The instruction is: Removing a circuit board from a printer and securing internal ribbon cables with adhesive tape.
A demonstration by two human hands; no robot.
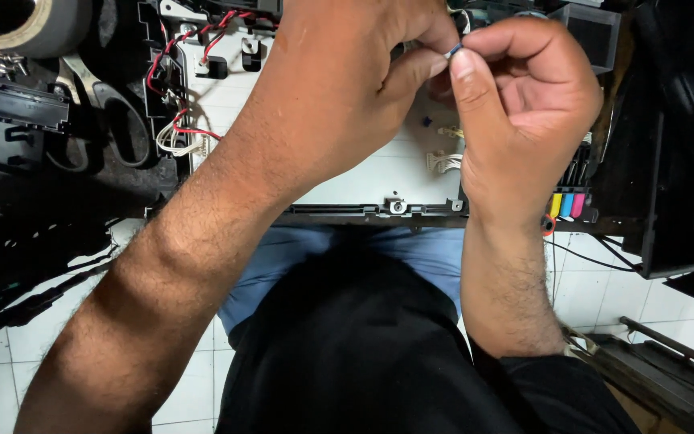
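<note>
My left hand [347, 64] and my right hand [524, 104] meet above an opened printer chassis [379, 181] with a pale metal plate. Between the thumbs and fingertips of both hands sits a small dark part [453, 51]; what it connects to is hidden by the fingers. Red and white wires [182, 120] run along the plate's left side, and white connectors [443, 161] show just left of my right wrist. Yellow, cyan and magenta ink tubes [565, 205] lie under my right wrist.
A roll of tape [22, 24] lies at the top left, with scissors [110, 112] beside it. Black plastic printer parts [10, 104] sit at left and a large black housing [676, 145] at right. White floor tiles [596, 281] show below.
</note>
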